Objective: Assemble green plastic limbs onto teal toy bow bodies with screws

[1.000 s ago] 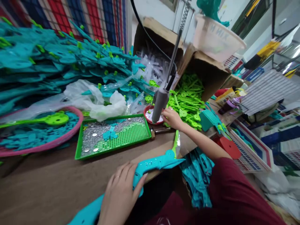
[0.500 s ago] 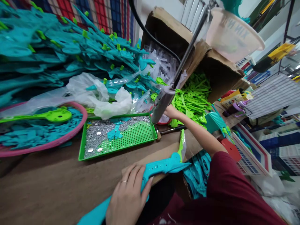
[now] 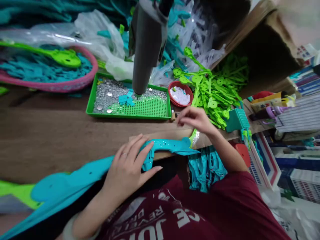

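Observation:
A long teal plastic toy body [image 3: 166,145] with a trigger-like grip lies along the table's near edge, lime green pieces at both ends. My left hand [image 3: 126,166] rests across its middle, fingers spread over the top and thumb stretched out to the near side. Above the table, beyond the toy's right end, my right hand [image 3: 196,119] has its fingers drawn together in a pinch. Whatever they may hold is too small or hidden to make out. Closest to that hand is a small red bowl [image 3: 170,96] of white pieces.
A grey cylindrical power tool [image 3: 146,50] hangs over a green tray [image 3: 125,116] of small metal parts. Left is a pink basket [image 3: 75,85] of teal pieces. Lime green parts [image 3: 212,90] pile up at right, near a cardboard box [image 3: 282,40]. Teal parts [image 3: 203,170] sit below the table edge.
My right hand has come back from the red bowl toward the toy body. My left hand stays on the toy, its thumb now farther out. The camera view has tilted down.

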Demonstrator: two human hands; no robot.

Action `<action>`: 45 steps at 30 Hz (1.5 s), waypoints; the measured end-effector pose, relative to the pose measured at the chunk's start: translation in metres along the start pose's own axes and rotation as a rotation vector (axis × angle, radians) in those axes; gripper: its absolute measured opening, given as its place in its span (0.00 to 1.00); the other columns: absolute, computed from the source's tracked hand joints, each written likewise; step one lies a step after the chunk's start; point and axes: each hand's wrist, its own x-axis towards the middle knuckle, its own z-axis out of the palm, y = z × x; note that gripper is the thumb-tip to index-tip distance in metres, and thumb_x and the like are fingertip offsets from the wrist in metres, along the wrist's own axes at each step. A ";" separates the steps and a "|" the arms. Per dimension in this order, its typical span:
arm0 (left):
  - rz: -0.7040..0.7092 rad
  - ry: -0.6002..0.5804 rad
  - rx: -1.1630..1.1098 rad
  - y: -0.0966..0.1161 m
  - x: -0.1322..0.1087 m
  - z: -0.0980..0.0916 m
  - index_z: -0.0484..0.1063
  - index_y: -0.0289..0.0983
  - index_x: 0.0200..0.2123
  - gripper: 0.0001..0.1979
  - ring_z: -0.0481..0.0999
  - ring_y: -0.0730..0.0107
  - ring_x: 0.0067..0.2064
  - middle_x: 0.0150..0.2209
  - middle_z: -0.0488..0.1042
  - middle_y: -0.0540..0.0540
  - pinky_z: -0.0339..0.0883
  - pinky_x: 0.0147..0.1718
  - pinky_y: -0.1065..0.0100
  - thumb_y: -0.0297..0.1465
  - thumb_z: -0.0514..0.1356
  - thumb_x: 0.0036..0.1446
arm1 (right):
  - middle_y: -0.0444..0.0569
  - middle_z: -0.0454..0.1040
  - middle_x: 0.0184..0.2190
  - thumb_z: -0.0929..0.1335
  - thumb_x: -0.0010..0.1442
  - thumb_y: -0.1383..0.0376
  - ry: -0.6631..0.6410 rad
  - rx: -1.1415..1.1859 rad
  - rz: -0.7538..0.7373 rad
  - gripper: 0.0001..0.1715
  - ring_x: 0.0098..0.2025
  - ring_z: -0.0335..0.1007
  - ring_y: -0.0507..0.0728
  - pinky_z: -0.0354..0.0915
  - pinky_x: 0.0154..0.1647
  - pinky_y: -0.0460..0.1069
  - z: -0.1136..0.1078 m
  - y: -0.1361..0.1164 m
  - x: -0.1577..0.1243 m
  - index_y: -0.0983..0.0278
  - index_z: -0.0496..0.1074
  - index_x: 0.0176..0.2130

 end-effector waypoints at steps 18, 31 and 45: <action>0.223 0.093 -0.002 -0.011 -0.034 0.022 0.65 0.29 0.63 0.23 0.66 0.45 0.67 0.61 0.72 0.29 0.68 0.61 0.49 0.24 0.58 0.66 | 0.54 0.69 0.43 0.63 0.71 0.61 -0.566 -0.233 -0.278 0.12 0.48 0.68 0.55 0.67 0.54 0.52 0.026 0.030 -0.016 0.65 0.72 0.40; 0.254 0.114 0.035 -0.021 -0.006 -0.007 0.68 0.35 0.61 0.23 0.77 0.50 0.59 0.57 0.77 0.36 0.75 0.54 0.55 0.28 0.63 0.64 | 0.55 0.70 0.49 0.67 0.67 0.53 -0.301 -0.383 -0.219 0.20 0.50 0.70 0.57 0.70 0.51 0.52 0.006 -0.006 -0.036 0.63 0.71 0.52; 0.201 0.102 0.085 -0.043 0.048 -0.040 0.74 0.41 0.48 0.17 0.84 0.59 0.35 0.40 0.84 0.45 0.75 0.32 0.64 0.43 0.51 0.71 | 0.51 0.81 0.42 0.66 0.69 0.58 0.264 -1.066 -0.346 0.14 0.50 0.70 0.61 0.60 0.58 0.59 0.025 -0.033 -0.085 0.62 0.77 0.46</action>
